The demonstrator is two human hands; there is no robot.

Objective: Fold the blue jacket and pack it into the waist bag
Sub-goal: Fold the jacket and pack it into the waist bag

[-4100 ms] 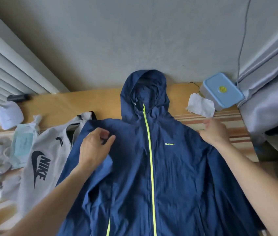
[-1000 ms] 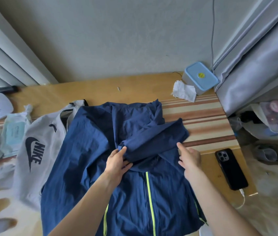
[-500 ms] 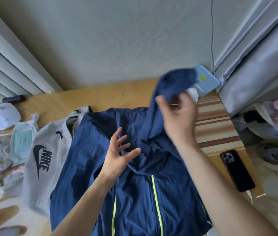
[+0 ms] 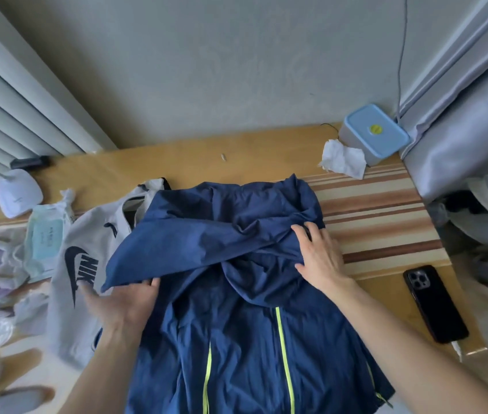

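The blue jacket with yellow-green zips lies face up on the wooden table, its hood folded down over the chest. One sleeve lies across the chest, pointing left. My left hand is at that sleeve's end, fingers under the edge and gripping it, over the grey Nike waist bag. The bag lies to the jacket's left, partly under it. My right hand rests flat with fingers spread on the jacket's right shoulder fold.
A black phone lies right of the jacket near the table edge. A blue lidded box and a crumpled tissue sit at the back right by a grey curtain. A wipes packet and clutter lie left.
My right hand has brought the raised sleeve down across the jacket to the left and now presses the right shoulder. My left hand moved left to the sleeve's end.
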